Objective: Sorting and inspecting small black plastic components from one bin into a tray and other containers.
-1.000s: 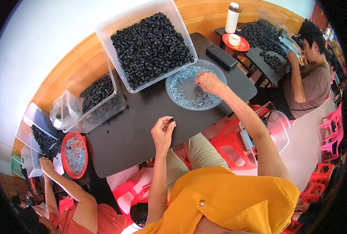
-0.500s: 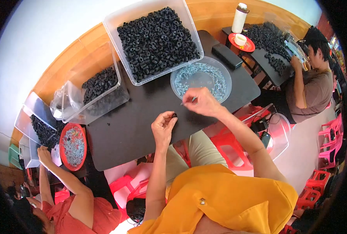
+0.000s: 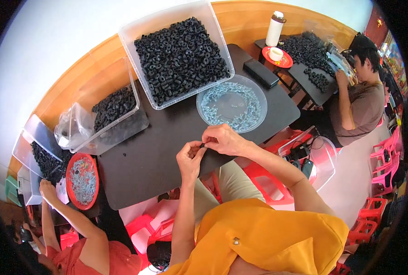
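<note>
We begin at the fingertips. The left hand [image 3: 190, 158] pinches a small black piece [image 3: 202, 145] between thumb and fingers, above the table [image 3: 149, 160] close to its near edge. The right hand [image 3: 224, 139] meets it there, thumb and fingertips drawn together at the piece; we cannot tell whether they grip it or some smaller part hidden between them.

Just beyond the right hand lies a clear round tray [image 3: 223, 110] strewn with small metal bits [image 3: 254, 110]. Behind it we find a large clear bin [image 3: 130, 55] heaped with black pieces [image 3: 181, 64], its near corner overlapping the tray's rim in this view. A black case [image 3: 260, 74] lies beside the tray, and a smaller bin [image 3: 121, 130] of similar pieces stands to the left. Farther out, co-workers sit at either side, one in a brown shirt [image 3: 362, 103], one in a red top [image 3: 94, 256].

We judge the chief hazard to be a slip: the piece is tiny, the fingertips crowd it, and a drop so near the edge could reach lap or floor. A misaligned push might twist it from the pinch. A careless right wrist could also jog the tray and scatter its bits.
</note>
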{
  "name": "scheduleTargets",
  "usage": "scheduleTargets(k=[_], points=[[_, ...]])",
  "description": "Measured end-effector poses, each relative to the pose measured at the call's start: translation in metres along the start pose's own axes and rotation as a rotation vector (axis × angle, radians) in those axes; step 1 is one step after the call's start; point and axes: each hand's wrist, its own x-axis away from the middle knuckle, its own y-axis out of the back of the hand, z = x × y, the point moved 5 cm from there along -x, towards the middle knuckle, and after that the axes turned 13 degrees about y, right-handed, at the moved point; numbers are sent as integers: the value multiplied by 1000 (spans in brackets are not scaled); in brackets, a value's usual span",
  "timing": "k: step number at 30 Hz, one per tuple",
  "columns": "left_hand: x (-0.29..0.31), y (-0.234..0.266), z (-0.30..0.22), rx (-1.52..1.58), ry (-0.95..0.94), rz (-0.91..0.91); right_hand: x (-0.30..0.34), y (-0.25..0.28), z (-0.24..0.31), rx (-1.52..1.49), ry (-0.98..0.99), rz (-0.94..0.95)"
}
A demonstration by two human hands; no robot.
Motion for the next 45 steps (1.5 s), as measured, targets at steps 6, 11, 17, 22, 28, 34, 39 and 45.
scheduleTargets(k=[6, 11, 17, 22, 28, 34, 39, 45], points=[[0, 1, 1, 38, 16, 9, 1, -1, 0, -48, -63, -16], [1, 2, -1, 82, 0, 12, 6, -6, 17, 166, 107, -51], [0, 6, 5, 97, 14, 13, -21, 27, -1, 360, 143, -134], [2, 5, 6, 123, 35, 28, -63, 69, -67, 673, -29, -225], [2, 5, 11, 162, 47, 54, -102, 81, -112, 699, -278, -213], [1, 5, 11, 155, 44, 51, -127, 51, -141, 124, -622, -189], [0, 3, 11, 126, 31, 64, -135, 24, -127, 308, -466, -147], [1, 5, 9, 126, 59, 45, -115, 35, -118, 337, -323, -210]])
